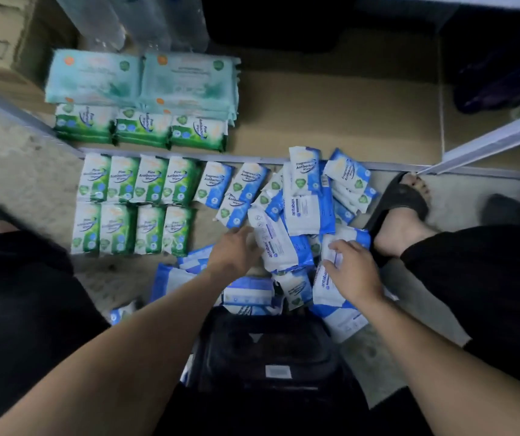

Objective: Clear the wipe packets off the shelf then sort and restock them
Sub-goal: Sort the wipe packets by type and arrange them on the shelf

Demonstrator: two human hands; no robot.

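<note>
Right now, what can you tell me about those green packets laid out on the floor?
The green packets are eight flat pouches of glossy soft plastic, green and white, printed Pine Antibacterial Wipes. They lie face up on the speckled floor in two tidy rows of four, edges touching, just in front of the shelf rail. The upper row's right end sits beside blue packets. Neither the left hand nor the right hand touches them.

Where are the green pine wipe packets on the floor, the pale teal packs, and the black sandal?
green pine packets (150, 180): head view, a top-row packet's front.
pale teal packs (95, 77): head view, left pack's top face.
black sandal (400, 196): head view, its strap.
</note>
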